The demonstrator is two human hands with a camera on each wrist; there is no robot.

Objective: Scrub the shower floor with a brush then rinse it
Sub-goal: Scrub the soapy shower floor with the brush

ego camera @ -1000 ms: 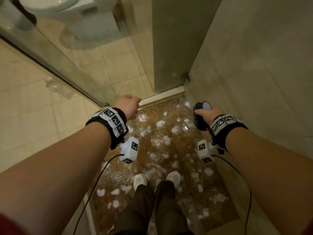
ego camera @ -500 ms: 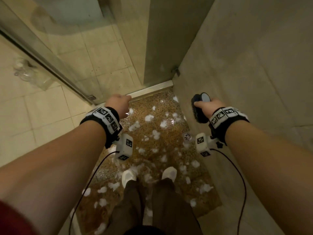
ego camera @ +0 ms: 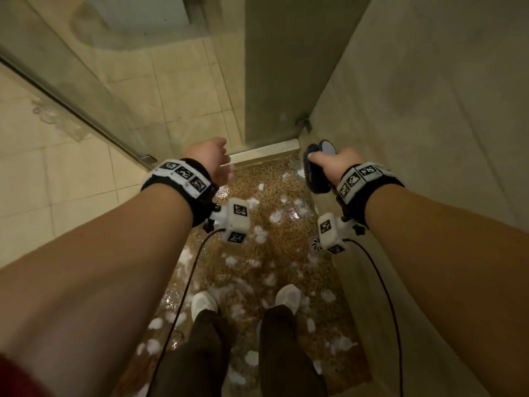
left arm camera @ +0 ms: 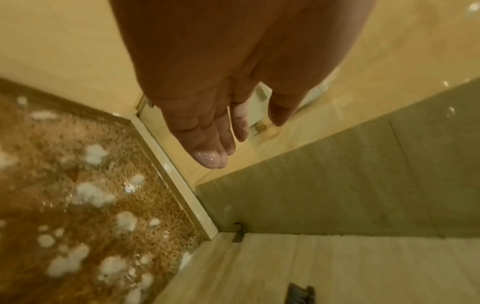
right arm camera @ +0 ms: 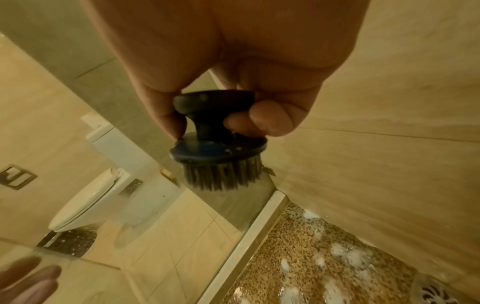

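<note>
The floor drain (right arm camera: pixel 433 292) is cut off by the right wrist view's bottom edge, and legs hide part of the shower floor (ego camera: pixel 274 247).

A white toilet (right arm camera: pixel 85 197) with its lid closed stands on the beige floor tiles (ego camera: pixel 183 78) beyond the glass panel (ego camera: pixel 71 90). A metal wall fitting (right arm camera: pixel 14 176) is mounted left of the toilet. The person's white shoes (ego camera: pixel 203 302) and dark trousers (ego camera: pixel 197 356) occupy the lower part of the head view.

The person stood on the shower floor (ego camera: pixel 286 253), foam clumps (ego camera: pixel 276 216) scattered around both feet (ego camera: pixel 287 295). Glass panel (ego camera: pixel 86 90) ran left, wall (ego camera: pixel 429 110) right, threshold strip (ego camera: pixel 266 151) ahead, toilet (right arm camera: pixel 91 197) beyond the glass.
</note>
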